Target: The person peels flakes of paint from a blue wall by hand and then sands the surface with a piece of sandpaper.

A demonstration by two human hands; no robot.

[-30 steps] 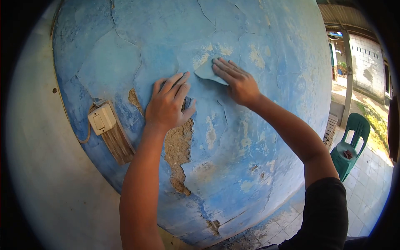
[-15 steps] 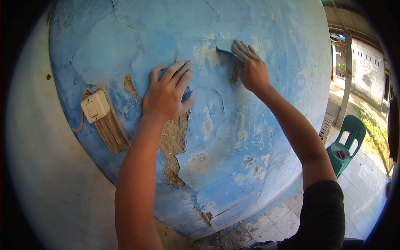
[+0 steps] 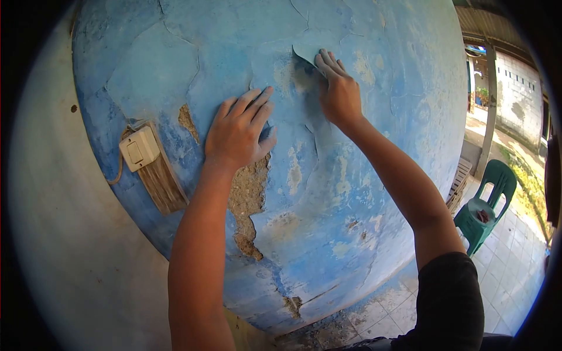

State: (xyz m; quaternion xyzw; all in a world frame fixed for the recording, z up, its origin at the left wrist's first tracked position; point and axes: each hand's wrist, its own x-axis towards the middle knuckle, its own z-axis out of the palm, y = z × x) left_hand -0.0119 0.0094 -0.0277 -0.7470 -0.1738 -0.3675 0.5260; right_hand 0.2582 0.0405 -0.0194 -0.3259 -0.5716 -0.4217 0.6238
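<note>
My left hand (image 3: pixel 239 130) lies against the blue wall (image 3: pixel 345 193) with its fingers spread, holding nothing. Just beneath its palm, a patch of bare, crumbly plaster (image 3: pixel 249 190) shows through the paint. Higher and to the right, my right hand (image 3: pixel 339 88) presses a thin sheet of sandpaper (image 3: pixel 309 56) to the wall. The sheet's left edge curls away and shows a dark underside. Part of the sheet is hidden under my fingers. Pale dust coats the fingertips of both hands.
A light switch (image 3: pixel 139 149) on a wooden board (image 3: pixel 164 190) sits left of my left forearm, with a cable beside it. A green plastic chair (image 3: pixel 492 193) carrying a tub (image 3: pixel 475 215) stands at the right on the tiled floor (image 3: pixel 497 281).
My right hand has slid left and slightly up along the wall with the sandpaper. My left hand stays in the same place on the wall; the view has shifted slightly.
</note>
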